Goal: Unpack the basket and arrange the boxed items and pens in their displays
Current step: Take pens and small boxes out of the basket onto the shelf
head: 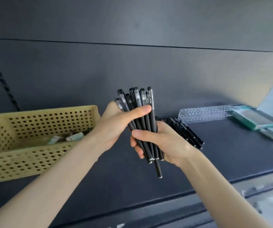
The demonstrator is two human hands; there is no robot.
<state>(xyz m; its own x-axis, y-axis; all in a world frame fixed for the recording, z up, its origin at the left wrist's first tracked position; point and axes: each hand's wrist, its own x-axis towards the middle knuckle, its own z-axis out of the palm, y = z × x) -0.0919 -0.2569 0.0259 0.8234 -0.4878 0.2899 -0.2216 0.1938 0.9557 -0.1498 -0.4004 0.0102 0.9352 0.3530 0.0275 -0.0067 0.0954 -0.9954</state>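
As viewed from the head, grips a bundle of black pens [146,124] with both hands above a dark shelf [231,153]. Wraps the left hand [116,122] round the upper half of the bundle, thumb laid across the front just under the caps, fingers curled behind. Closes the right hand [163,142] round the lower half, thumb across the front, barrel ends poking out beneath the palm. Holds the bundle roughly upright, caps at the top, slightly fanned and uneven in height. Lets one pen [158,170] hang well lower than the rest, its silver end clear of the others. Shows white lettering on the rightmost pen, too small to read surely.

Left of the hands, on the same shelf: a yellow basket [25,162] with round holes in its walls, and a few pale green boxes [75,137] lying on its bottom, partly hidden by the near wall.

Behind the right hand, flat on the shelf: more black pens [188,135], side by side at a slant. Just beyond them: a clear plastic holder [203,114] dotted with round holes. At its right end, near the frame's edge: flat green packs [254,120], the nearer ones blurred. Behind everything: a dark back panel [132,63].
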